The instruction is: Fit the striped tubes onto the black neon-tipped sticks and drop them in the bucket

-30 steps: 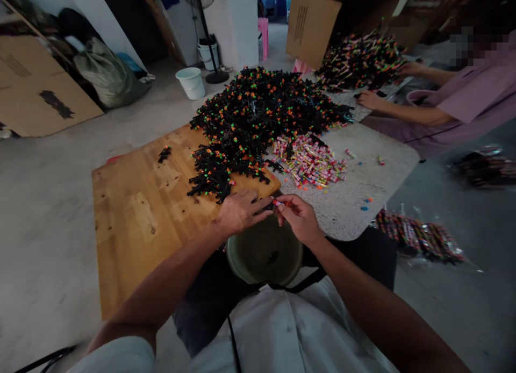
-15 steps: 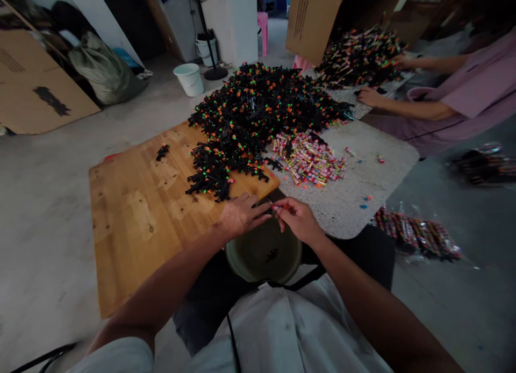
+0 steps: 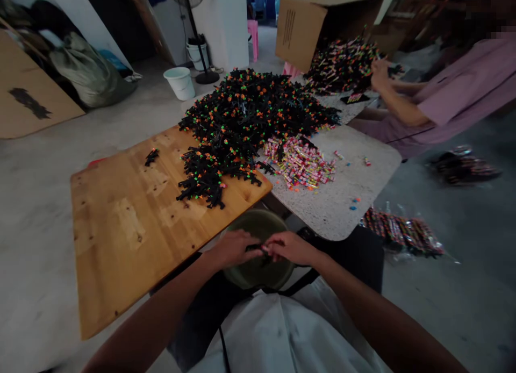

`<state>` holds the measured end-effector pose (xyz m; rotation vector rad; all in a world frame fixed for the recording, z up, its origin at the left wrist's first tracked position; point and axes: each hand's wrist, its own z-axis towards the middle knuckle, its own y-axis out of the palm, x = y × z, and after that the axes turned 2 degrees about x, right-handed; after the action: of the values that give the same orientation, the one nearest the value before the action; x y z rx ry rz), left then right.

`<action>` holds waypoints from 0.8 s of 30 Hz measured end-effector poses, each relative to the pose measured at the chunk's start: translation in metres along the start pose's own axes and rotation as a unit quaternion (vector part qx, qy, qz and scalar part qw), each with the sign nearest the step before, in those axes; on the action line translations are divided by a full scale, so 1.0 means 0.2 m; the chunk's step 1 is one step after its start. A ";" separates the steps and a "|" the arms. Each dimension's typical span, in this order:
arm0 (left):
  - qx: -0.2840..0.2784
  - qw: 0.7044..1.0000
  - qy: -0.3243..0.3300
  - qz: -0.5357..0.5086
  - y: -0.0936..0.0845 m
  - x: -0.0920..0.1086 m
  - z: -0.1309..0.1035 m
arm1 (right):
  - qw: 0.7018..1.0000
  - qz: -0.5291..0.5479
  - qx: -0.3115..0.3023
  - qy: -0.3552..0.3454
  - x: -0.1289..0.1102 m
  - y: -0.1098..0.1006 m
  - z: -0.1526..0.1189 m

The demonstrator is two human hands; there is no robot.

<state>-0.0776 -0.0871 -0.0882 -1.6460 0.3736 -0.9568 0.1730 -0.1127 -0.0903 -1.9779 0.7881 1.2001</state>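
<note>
My left hand (image 3: 234, 248) is closed on a small black toy gun (image 3: 253, 247), which its fingers partly cover. Fingertips of my right hand (image 3: 292, 247) pinch a small pinkish-red piece, apparently a candy tube (image 3: 264, 248), against the toy gun's end. Both hands meet above a round bucket (image 3: 278, 222) between my legs, where something dark shows below. Beyond them, a big heap of black toy guns (image 3: 250, 107) with orange and green tips covers the far tabletop. Pink-and-white candy tubes (image 3: 302, 163) lie in a pile beside it.
A wooden board (image 3: 108, 244) extends left, with a lone toy gun on it. The speckled tabletop (image 3: 342, 212) lies to the right. A co-worker in a pink shirt (image 3: 459, 93) handles pieces near a tipped cardboard box (image 3: 300, 34). Bagged toys (image 3: 407, 233) rest on the floor.
My hands have moved down and closer to my body, over the bucket, still together. The co-worker's hands have risen and come together. The whole view has shifted slightly.
</note>
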 end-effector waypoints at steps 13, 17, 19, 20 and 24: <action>0.200 0.930 -0.286 0.112 -0.38 -0.44 0.07 | 0.820 -0.438 0.363 0.066 -0.11 -0.69 0.49; 0.139 0.892 -0.420 0.094 -0.41 -0.47 0.16 | 0.814 -0.472 0.307 0.140 -0.14 -0.73 0.61; 0.133 0.878 -0.456 0.058 -0.42 -0.49 0.18 | 0.822 -0.455 0.306 0.154 -0.15 -0.74 0.62; 0.146 0.873 -0.464 0.027 -0.42 -0.49 0.18 | 0.826 -0.444 0.312 0.154 -0.16 -0.74 0.61; 0.267 0.825 -0.433 -0.245 -0.42 -0.50 0.17 | 0.878 -0.280 0.386 0.049 -0.19 -0.65 0.54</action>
<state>-0.1328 0.0295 -0.0510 -1.4737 -0.9052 -0.4903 0.2054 0.0539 -0.0604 -1.4281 0.5495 0.3443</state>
